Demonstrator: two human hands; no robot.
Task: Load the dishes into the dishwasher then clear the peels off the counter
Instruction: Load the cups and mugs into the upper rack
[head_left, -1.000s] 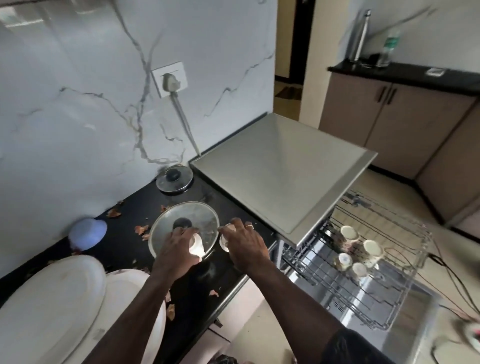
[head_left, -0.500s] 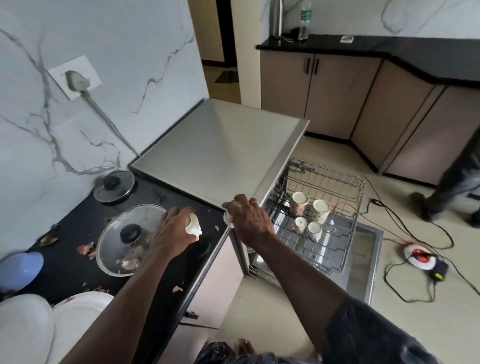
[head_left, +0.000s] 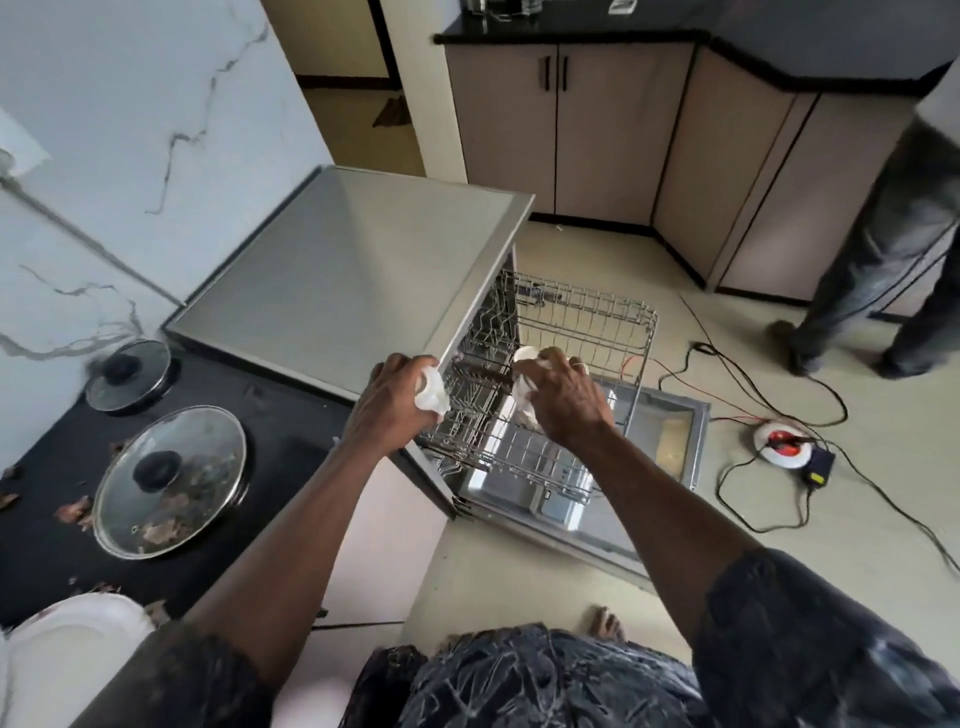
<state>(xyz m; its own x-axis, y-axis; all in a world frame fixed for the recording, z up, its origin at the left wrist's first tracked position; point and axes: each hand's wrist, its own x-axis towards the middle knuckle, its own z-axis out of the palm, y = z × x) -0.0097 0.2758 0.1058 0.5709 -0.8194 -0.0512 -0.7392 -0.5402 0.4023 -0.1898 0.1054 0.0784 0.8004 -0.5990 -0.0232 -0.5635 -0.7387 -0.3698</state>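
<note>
My left hand (head_left: 387, 402) is closed on a small white cup (head_left: 432, 396) just over the near left corner of the dishwasher's pulled-out wire rack (head_left: 587, 332). Over the rack's middle, my right hand (head_left: 563, 400) grips another small white cup (head_left: 523, 392). A further white cup (head_left: 525, 355) in the rack shows just behind it. Brown peels (head_left: 72, 509) lie scattered on the black counter (head_left: 291, 457). The steel dishwasher top (head_left: 353, 265) sits to the rack's left.
Two glass lids, one large (head_left: 171, 480) and one small (head_left: 129, 375), rest on the counter. White plates (head_left: 67, 649) sit at its near left. The open dishwasher door (head_left: 670, 447) juts over the floor. Cables and a power strip (head_left: 782, 449) lie on the floor. A person's legs (head_left: 883, 270) stand at right.
Both hands lifted the two cups off the counter and carried them right, over the dishwasher rack. My view swung right toward the dishwasher.
</note>
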